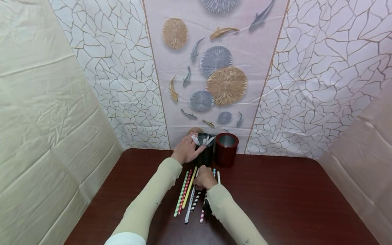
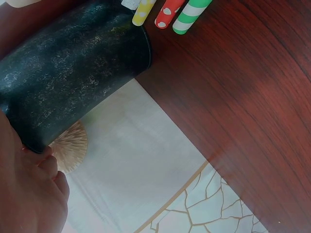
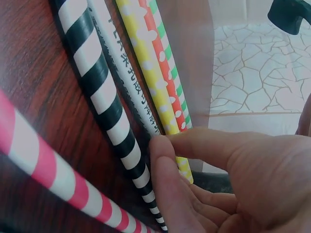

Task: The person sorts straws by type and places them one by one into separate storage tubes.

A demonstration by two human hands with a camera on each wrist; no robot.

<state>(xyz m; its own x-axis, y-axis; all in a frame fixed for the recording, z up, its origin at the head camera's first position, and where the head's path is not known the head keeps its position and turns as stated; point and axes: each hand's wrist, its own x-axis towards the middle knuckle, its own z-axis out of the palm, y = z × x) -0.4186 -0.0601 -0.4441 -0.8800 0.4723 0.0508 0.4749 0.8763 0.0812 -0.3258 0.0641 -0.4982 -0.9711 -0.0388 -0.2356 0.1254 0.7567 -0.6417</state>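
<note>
At the back of the table stands a black can point(image 1: 204, 157), with white paper ends poking above its rim. My left hand point(image 1: 186, 149) holds it by the rim, thumb across the front; its fingertips show at the rim in the left wrist view. My right hand point(image 1: 205, 177) pinches a straw in a white printed paper wrapper point(image 3: 124, 68) between thumb and index finger. That straw lies among patterned paper straws: a black-and-white striped one point(image 3: 116, 121), a yellow dotted one point(image 3: 146, 63), a red one point(image 1: 184, 191) and a green striped one point(image 1: 181, 197).
A dark red can point(image 1: 226, 156) stands directly right of the black one. Near my right forearm lies a pink striped straw point(image 3: 58, 179); a pale straw point(image 1: 218, 177) shows beyond it. Patterned cloth point(image 1: 214, 112) hangs behind the dark wooden table point(image 1: 275, 194).
</note>
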